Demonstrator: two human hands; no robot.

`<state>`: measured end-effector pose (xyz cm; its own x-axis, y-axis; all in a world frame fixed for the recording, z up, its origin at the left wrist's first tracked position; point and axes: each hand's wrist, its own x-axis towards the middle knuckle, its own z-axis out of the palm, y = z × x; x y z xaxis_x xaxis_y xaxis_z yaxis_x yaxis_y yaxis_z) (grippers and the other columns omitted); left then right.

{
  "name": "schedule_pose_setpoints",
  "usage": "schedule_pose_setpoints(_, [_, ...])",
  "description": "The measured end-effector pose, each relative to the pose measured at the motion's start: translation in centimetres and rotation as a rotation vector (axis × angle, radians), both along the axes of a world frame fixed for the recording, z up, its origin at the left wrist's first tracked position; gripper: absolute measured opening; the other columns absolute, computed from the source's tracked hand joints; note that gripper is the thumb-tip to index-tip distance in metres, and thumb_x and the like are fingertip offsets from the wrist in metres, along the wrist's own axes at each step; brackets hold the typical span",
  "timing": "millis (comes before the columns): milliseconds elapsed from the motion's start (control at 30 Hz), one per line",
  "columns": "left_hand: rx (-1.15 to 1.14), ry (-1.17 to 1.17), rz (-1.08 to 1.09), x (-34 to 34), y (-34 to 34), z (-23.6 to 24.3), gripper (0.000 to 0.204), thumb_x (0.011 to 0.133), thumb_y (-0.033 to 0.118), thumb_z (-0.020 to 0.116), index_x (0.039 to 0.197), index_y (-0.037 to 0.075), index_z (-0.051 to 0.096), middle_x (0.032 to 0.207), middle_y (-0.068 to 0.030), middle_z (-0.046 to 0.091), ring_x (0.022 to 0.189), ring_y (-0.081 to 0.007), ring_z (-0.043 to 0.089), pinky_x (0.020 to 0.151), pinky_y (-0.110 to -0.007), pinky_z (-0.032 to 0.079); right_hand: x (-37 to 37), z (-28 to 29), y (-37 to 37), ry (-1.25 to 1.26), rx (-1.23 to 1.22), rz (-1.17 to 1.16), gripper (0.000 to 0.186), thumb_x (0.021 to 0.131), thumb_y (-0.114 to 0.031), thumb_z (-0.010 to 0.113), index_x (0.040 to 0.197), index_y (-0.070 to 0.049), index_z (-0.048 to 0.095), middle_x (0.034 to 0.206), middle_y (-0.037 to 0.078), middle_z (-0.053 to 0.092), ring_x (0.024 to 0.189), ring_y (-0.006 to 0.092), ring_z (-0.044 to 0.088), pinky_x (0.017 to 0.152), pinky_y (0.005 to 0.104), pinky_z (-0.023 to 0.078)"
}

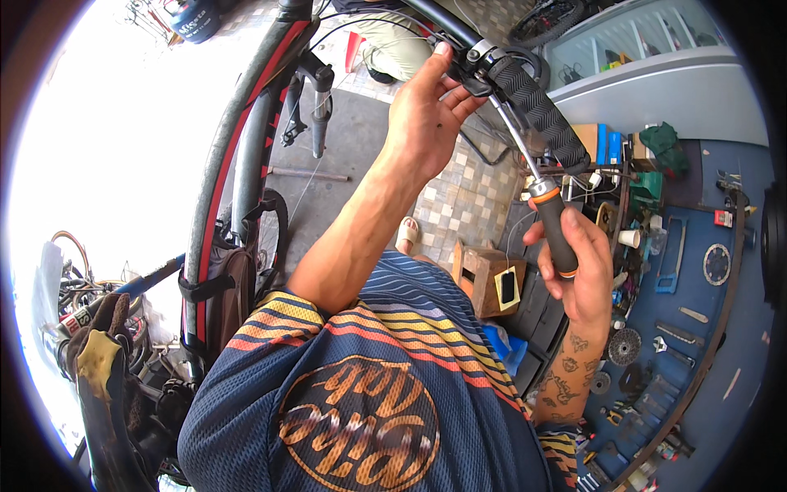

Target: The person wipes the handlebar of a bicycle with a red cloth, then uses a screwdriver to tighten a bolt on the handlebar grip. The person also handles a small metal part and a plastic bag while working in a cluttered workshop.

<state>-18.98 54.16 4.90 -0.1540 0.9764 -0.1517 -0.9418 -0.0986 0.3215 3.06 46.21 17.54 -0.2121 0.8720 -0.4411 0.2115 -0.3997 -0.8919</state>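
My left hand [428,111] reaches up to the handlebar [447,20] of a bicycle, its thumb and fingers closed on the black shifter [474,80] beside the clamp. A black textured grip [541,111] covers the bar's end. My right hand [584,262] is wrapped round the dark handle of a screwdriver [555,225] with orange rings. The screwdriver's shiny shaft slants up to the shifter, and its tip meets the underside near my left fingers. Whether the tip sits in a screw is too small to tell.
The bicycle's frame [250,148] with red stripes runs down the left. A suspension fork [320,115] hangs beyond it. At right stand a wooden box [489,275] with a phone on it and a blue tool board [705,312] with several tools. Another person [393,41] is at the far side.
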Motion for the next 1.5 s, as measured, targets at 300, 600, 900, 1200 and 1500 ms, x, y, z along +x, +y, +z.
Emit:
schedule_pose_setpoints(300, [0.002, 0.003, -0.008, -0.1, 0.1, 0.0, 0.03, 0.102, 0.034, 0.067, 0.117, 0.009, 0.061, 0.108, -0.0079, 0.067, 0.101, -0.0205, 0.066, 0.093, -0.039, 0.054, -1.8, -1.4, -1.4, -0.662, 0.905, 0.056, 0.033, 0.09, -0.003, 0.078, 0.122, 0.001, 0.07, 0.108, 0.011, 0.07, 0.1, 0.0217, 0.068, 0.086, 0.0364, 0.056])
schedule_pose_setpoints(600, [0.003, 0.008, -0.004, -0.2, 0.0, -0.1, 0.033, 0.1, 0.034, 0.07, 0.116, 0.007, 0.06, 0.105, -0.0092, 0.066, 0.101, -0.0214, 0.066, 0.094, -0.039, 0.054, -2.6, -1.8, -1.8, -0.891, 1.021, 0.137, 0.052, 0.084, -0.002, 0.08, 0.133, -0.005, 0.064, 0.11, 0.016, 0.067, 0.105, 0.0339, 0.067, 0.085, 0.0446, 0.055])
schedule_pose_setpoints(900, [-0.018, 0.007, 0.021, 0.0, -0.3, -0.2, 0.031, 0.101, 0.032, 0.067, 0.114, 0.005, 0.06, 0.108, -0.0115, 0.065, 0.105, -0.0252, 0.064, 0.098, -0.042, 0.053, -2.8, -1.3, -2.3, -0.921, 1.086, 0.163, 0.048, 0.082, 0.001, 0.079, 0.128, -0.003, 0.066, 0.113, 0.015, 0.067, 0.102, 0.0347, 0.069, 0.085, 0.0437, 0.057])
schedule_pose_setpoints(1200, [-0.175, -0.247, -0.017, 0.2, -0.9, 0.1, 0.031, 0.108, 0.027, 0.054, 0.112, -0.004, 0.056, 0.111, -0.0161, 0.064, 0.115, -0.0306, 0.062, 0.107, -0.046, 0.054, -1.3, -1.7, -5.1, -0.891, 1.061, 0.1, 0.046, 0.081, 0.003, 0.079, 0.125, -0.003, 0.069, 0.114, 0.015, 0.068, 0.1, 0.0332, 0.07, 0.083, 0.0417, 0.057])
schedule_pose_setpoints(1500, [0.003, -0.232, -0.295, 0.6, -2.8, -17.1, 0.012, 0.102, 0.01, 0.055, 0.093, 0.004, 0.061, 0.087, -0.0067, 0.058, 0.077, -0.0158, 0.053, 0.07, -0.029, 0.047, 4.2, -11.2, -11.4, -0.552, 0.606, -0.189, 0.041, 0.087, -0.009, 0.08, 0.124, 0.001, 0.066, 0.112, 0.018, 0.071, 0.102, 0.0325, 0.07, 0.088, 0.0396, 0.056])
